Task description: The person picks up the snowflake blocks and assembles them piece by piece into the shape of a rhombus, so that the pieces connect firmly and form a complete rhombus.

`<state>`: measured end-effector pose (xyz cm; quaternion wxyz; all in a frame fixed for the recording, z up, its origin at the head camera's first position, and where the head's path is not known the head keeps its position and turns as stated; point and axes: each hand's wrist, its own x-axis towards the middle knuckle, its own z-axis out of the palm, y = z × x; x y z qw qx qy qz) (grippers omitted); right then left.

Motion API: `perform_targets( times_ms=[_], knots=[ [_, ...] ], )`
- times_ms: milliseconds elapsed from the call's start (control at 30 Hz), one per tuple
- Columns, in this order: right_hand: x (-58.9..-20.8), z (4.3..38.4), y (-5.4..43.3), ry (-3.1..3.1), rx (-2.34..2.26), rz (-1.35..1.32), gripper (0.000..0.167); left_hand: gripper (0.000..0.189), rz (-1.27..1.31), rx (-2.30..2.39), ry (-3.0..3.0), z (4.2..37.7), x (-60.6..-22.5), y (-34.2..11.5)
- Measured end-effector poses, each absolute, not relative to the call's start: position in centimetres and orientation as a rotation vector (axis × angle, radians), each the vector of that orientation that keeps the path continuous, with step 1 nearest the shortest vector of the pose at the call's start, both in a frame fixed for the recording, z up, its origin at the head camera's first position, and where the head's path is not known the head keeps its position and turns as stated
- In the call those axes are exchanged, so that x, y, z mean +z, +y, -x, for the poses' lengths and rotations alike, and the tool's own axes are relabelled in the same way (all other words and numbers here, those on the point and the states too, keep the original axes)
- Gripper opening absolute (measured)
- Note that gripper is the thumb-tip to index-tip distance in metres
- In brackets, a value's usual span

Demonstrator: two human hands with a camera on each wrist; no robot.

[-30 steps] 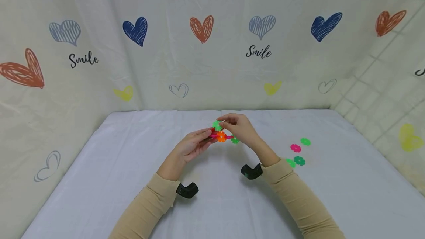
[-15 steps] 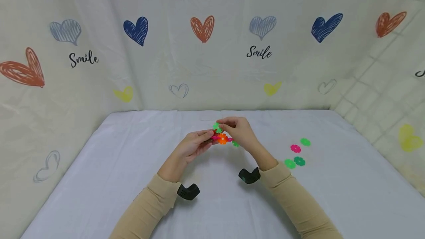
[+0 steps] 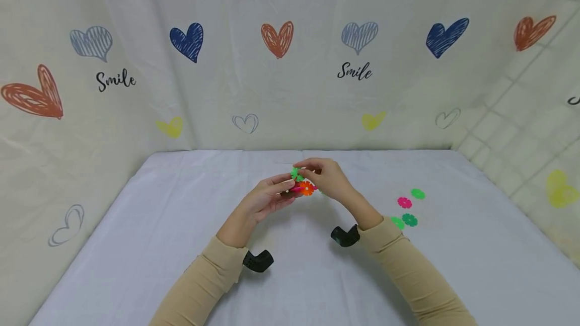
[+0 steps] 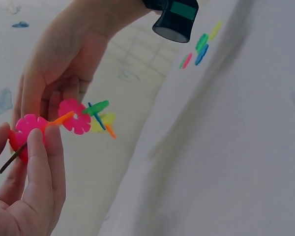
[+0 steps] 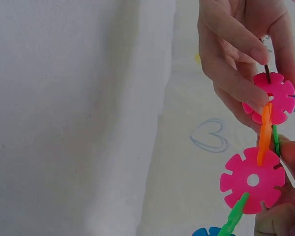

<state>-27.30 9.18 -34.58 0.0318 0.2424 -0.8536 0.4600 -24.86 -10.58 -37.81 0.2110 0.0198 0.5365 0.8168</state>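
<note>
Over the middle of the table, my left hand [image 3: 265, 200] holds a chain of notched plastic snowflake discs by a pink disc [image 4: 29, 129] at its end. My right hand [image 3: 331, 177] pinches a green disc [image 3: 296, 174] between thumb and fingers, right at the same end of the chain. An orange disc [image 3: 306, 188] faces the head camera just below the green one. The right wrist view shows a second pink disc [image 5: 253, 180], slotted to an orange disc [image 5: 265, 132] seen edge-on and a green disc [image 5: 234, 215]. In the head view my right hand covers the chain's far end.
Loose discs lie on the white cloth to the right: a light green disc [image 3: 418, 193], a pink disc [image 3: 405, 202], a dark green disc [image 3: 410, 220] and another green disc [image 3: 397, 222] beside my right sleeve. A heart-printed curtain [image 3: 303, 94] hangs behind the table.
The orange disc has shifted slightly right as the chain turns in my left hand. A green disc below my right hand is now mostly hidden. Both hands stay nearly in place.
</note>
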Motion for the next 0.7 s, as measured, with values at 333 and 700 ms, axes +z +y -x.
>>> perform_targets(
  times_ms=[333,700],
  knots=[
    [-33.4,27.1,10.8,-2.646,1.374,-0.731,0.029,0.044,0.031,2.314,1.486,25.3,-37.7,-10.8],
    [-32.7,26.3,14.9,-2.611,1.274,-0.773,0.030,0.048,0.118,2.351,1.475,25.3,-37.6,-10.7]
  ],
)
